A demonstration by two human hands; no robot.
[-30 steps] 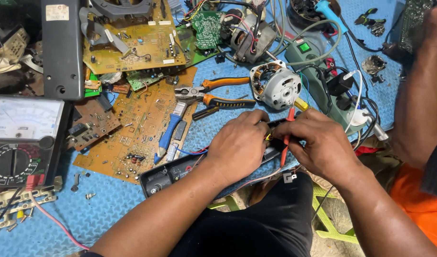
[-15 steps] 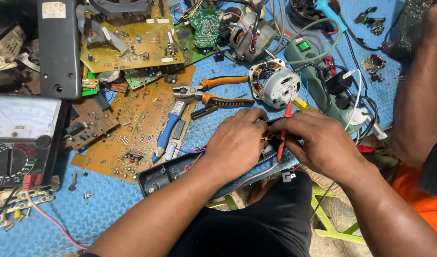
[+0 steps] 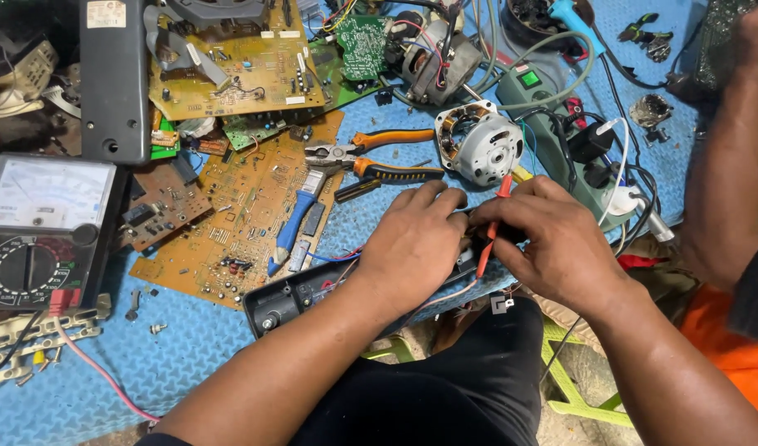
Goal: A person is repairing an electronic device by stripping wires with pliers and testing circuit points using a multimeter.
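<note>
At the near table edge, my left hand [image 3: 412,239] presses fingers together on the black casing [image 3: 292,295], steadying it, while my right hand [image 3: 552,239] pinches a red probe [image 3: 493,225] into it.

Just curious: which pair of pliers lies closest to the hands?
The orange-handled pliers, just above the left hand. The blue-handled pliers lie farther left on the brown circuit board.

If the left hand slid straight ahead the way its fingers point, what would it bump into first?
Probably the grey motor. The left hand points up and right across the blue mat, and the motor lies just past its fingertips. The orange pliers sit slightly left of that line.
</note>
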